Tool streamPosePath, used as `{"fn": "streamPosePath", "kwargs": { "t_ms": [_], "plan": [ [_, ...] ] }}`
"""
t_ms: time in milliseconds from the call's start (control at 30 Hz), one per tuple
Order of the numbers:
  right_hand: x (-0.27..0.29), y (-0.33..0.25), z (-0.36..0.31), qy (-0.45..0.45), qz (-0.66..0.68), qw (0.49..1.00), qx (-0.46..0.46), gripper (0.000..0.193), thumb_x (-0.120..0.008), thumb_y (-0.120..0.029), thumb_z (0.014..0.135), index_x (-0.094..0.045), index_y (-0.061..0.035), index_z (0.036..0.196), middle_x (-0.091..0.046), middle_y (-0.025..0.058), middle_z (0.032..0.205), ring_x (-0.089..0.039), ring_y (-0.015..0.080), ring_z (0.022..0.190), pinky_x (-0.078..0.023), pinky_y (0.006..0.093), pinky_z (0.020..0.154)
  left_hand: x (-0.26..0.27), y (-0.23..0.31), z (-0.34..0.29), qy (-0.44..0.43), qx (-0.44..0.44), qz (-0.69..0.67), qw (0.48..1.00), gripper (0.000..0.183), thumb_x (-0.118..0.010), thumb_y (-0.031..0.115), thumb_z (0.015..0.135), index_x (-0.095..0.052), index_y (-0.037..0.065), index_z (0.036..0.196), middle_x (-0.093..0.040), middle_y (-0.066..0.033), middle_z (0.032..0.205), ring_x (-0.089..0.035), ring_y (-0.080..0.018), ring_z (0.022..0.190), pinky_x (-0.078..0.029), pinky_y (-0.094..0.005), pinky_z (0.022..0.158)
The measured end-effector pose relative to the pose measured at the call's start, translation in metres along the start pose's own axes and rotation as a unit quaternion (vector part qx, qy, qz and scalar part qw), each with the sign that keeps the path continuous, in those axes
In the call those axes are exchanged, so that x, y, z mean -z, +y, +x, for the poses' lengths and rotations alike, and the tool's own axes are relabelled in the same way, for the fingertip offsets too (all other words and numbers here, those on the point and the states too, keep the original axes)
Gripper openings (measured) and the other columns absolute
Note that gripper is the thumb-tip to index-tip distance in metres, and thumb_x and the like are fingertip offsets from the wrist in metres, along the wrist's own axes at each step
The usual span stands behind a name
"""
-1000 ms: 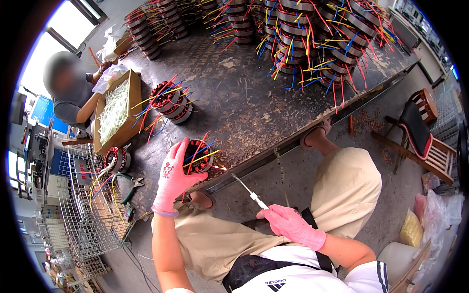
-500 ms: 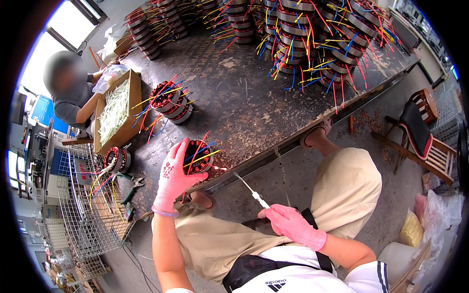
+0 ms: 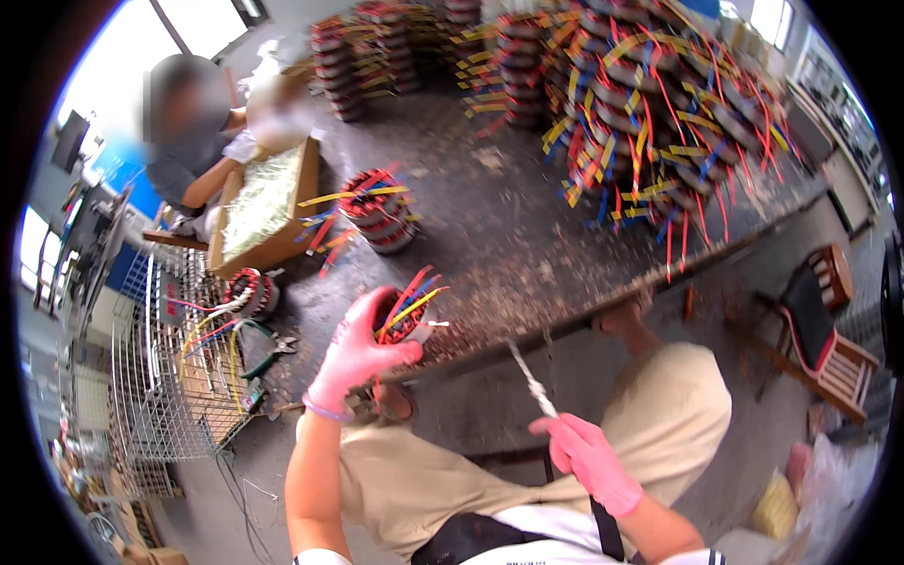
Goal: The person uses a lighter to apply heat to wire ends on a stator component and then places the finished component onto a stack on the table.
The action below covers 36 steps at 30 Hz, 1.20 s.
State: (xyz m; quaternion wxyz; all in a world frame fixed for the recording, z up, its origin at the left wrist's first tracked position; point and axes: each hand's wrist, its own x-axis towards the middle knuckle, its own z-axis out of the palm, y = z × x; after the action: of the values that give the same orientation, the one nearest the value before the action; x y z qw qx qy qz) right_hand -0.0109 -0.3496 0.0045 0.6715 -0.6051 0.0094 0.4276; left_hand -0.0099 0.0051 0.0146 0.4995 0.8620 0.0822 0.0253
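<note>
A motor stator (image 3: 403,330) with a dark ring, red windings and red, blue and yellow leads is at the near table edge. My left hand (image 3: 350,356), in a pink glove, is closed around its left and near side, thumb at the front. A short white end sticks out at the stator's right. My right hand (image 3: 595,461), also pink-gloved, is closed on a thin metal-shafted tool with a white handle (image 3: 540,394). The tool points up and left, its tip in the air to the right of the stator. Motion blurs the tool's tip.
Stacked stators (image 3: 640,113) crowd the far table (image 3: 508,235). Nearer are a short stator stack (image 3: 381,221), a single stator (image 3: 252,294) and green-handled pliers (image 3: 268,350). A co-worker sits behind a box of pale sleeves (image 3: 262,202). A wire rack (image 3: 155,395) stands left, a wooden chair (image 3: 824,330) right.
The whole view has shifted. The tool in my right hand has moved away from the stator, to the right, and points more steeply upward. My left hand keeps hold of the stator, whose leads are gathered closer.
</note>
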Motion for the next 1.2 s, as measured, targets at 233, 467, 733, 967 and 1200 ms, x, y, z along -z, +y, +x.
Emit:
{"fn": "streamPosePath", "kwargs": {
  "t_ms": [233, 467, 733, 967, 1200],
  "plan": [
    [0.019, -0.035, -0.013, 0.094, -0.036, 0.993, 0.069, 0.040, -0.045, -0.030, 0.104, -0.060, 0.0062, 0.109, -0.046, -0.0037, 0.055, -0.034, 0.0024, 0.046, -0.024, 0.0209, 0.043, -0.001, 0.057, -0.027, -0.103, 0.036, -0.394, 0.912, 0.085, -0.069, 0.026, 0.082, -0.029, -0.001, 0.151, -0.053, 0.0003, 0.115, -0.048, -0.0079, 0.089, -0.043, -0.0249, 0.085],
    [0.006, -0.046, -0.017, 0.114, -0.050, 0.989, 0.075, 0.047, -0.045, -0.038, 0.103, -0.060, 0.0061, 0.108, -0.044, -0.0043, 0.052, -0.032, 0.0022, 0.043, -0.023, 0.0204, 0.040, -0.007, 0.058, -0.045, -0.177, 0.068, -0.474, 0.860, 0.100, -0.072, 0.062, 0.075, -0.040, -0.005, 0.142, -0.059, -0.0128, 0.129, -0.060, -0.0183, 0.112, -0.047, -0.0292, 0.096],
    [0.000, -0.046, -0.017, 0.115, -0.049, 0.989, 0.075, 0.046, -0.047, -0.038, 0.103, -0.060, 0.0058, 0.108, -0.043, -0.0045, 0.052, -0.031, 0.0021, 0.042, -0.020, 0.0210, 0.040, -0.005, 0.067, -0.046, -0.155, 0.058, -0.455, 0.875, 0.103, -0.065, 0.071, 0.075, -0.041, -0.003, 0.142, -0.060, -0.0118, 0.127, -0.061, -0.0163, 0.106, -0.049, -0.0279, 0.089],
    [-0.003, -0.047, -0.017, 0.114, -0.074, 0.987, 0.080, 0.048, -0.048, -0.039, 0.103, -0.060, 0.0064, 0.108, -0.043, -0.0048, 0.052, -0.030, 0.0016, 0.043, -0.020, 0.0208, 0.041, -0.006, 0.057, -0.044, -0.145, 0.056, -0.476, 0.865, 0.096, -0.065, 0.066, 0.080, -0.041, -0.002, 0.142, -0.060, -0.0116, 0.128, -0.061, -0.0166, 0.108, -0.049, -0.0290, 0.092],
    [-0.003, -0.045, -0.018, 0.112, -0.094, 0.986, 0.085, 0.049, -0.047, -0.039, 0.103, -0.060, 0.0071, 0.108, -0.042, -0.0052, 0.052, -0.030, 0.0021, 0.044, -0.020, 0.0214, 0.042, -0.005, 0.055, -0.041, -0.166, 0.041, -0.467, 0.868, 0.092, -0.066, 0.064, 0.081, -0.045, -0.003, 0.140, -0.061, -0.0118, 0.126, -0.061, -0.0159, 0.107, -0.048, -0.0285, 0.093]
  ]
}}
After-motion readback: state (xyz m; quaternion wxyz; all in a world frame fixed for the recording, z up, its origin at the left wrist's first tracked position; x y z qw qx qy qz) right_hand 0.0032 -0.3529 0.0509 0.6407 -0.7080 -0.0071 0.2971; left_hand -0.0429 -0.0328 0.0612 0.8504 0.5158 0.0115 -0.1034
